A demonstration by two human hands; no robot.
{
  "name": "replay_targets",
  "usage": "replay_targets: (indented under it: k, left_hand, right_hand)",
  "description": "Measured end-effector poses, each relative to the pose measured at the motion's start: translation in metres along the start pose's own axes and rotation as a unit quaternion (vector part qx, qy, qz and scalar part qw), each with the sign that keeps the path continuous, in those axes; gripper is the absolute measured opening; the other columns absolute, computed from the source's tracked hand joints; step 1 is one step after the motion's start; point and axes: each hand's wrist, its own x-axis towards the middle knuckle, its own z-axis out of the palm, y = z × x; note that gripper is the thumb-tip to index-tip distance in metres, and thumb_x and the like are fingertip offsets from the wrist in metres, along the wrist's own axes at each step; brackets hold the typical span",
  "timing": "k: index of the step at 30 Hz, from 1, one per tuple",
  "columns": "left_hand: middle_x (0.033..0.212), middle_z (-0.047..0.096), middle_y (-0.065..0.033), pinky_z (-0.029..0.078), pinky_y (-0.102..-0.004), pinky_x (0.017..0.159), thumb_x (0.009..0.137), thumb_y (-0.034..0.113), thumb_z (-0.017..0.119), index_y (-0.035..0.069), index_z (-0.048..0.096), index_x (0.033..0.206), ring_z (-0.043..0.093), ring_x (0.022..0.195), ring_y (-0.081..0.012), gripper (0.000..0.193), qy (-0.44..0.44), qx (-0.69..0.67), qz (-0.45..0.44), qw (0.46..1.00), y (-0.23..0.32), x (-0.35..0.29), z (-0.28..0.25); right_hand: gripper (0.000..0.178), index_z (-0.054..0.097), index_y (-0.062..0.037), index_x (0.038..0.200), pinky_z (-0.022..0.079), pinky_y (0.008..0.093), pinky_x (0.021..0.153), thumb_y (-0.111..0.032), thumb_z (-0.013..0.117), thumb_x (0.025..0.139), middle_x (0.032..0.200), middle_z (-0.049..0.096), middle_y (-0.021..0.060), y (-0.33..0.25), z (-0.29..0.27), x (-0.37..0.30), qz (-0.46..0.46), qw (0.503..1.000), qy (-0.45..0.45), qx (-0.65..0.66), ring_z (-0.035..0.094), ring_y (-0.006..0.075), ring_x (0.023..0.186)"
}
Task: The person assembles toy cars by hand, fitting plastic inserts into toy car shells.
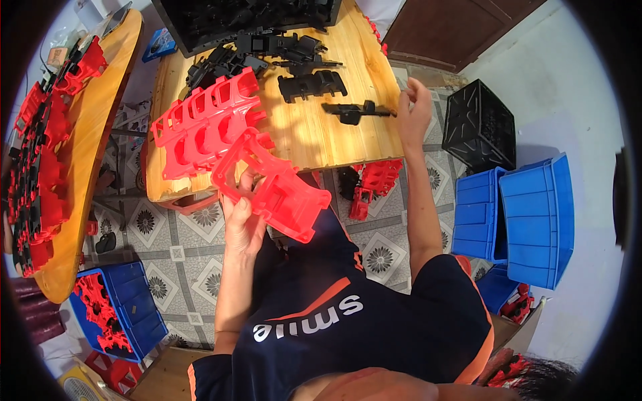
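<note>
My left hand [242, 224] is closed around a red plastic housing [287, 197] with a square open frame at one end, held up over my lap at the table's near edge. Just beyond it, a larger red plastic panel [214, 123] with rows of openings rests on the wooden table [301, 144]. My right hand [416, 110] hovers by the table's right edge, its fingers loosely bent and apart, with nothing visible in them. Close to its fingertips is a long black plastic part [358, 112]. Another black part [311, 85] sits farther back.
Black parts [227, 63] are heaped before a large black bin [247, 23]. A curved side table [100, 154] at left carries red and black assemblies. Blue crates [538, 220] and a black crate [479, 127] stand at right; another blue crate [140, 311] holds red parts at lower left.
</note>
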Motion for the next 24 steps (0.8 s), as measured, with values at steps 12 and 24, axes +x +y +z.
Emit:
replay_targets:
  k: [12,24]
  left_hand:
    - [0.137,0.049,-0.0115,0.039,-0.0512,0.108,0.087,0.043,0.07,0.013,0.035,0.143,0.048,0.128,-0.0304,0.072,0.019,0.011,0.059,0.998,0.02,0.016,0.01]
    - [0.131,0.053,-0.003,0.043,-0.0418,0.103,0.091,0.03,0.067,0.011,0.042,0.136,0.053,0.121,-0.0234,0.055,0.013,0.0,0.08,0.997,0.033,0.018,0.02]
  right_hand:
    - [0.022,0.067,-0.0002,0.107,0.046,0.0353,0.093,-0.01,0.063,0.087,0.112,0.064,0.0137,0.008,-0.017,-0.036,-0.152,0.94,-0.285,0.11,0.06,0.0289,0.109]
    - [0.029,0.069,-0.0013,0.091,0.05,0.0329,0.065,-0.004,0.082,0.066,0.09,0.063,0.0084,-0.209,-0.073,-0.079,-0.324,0.906,-0.158,0.22,0.061,0.0244,0.076]
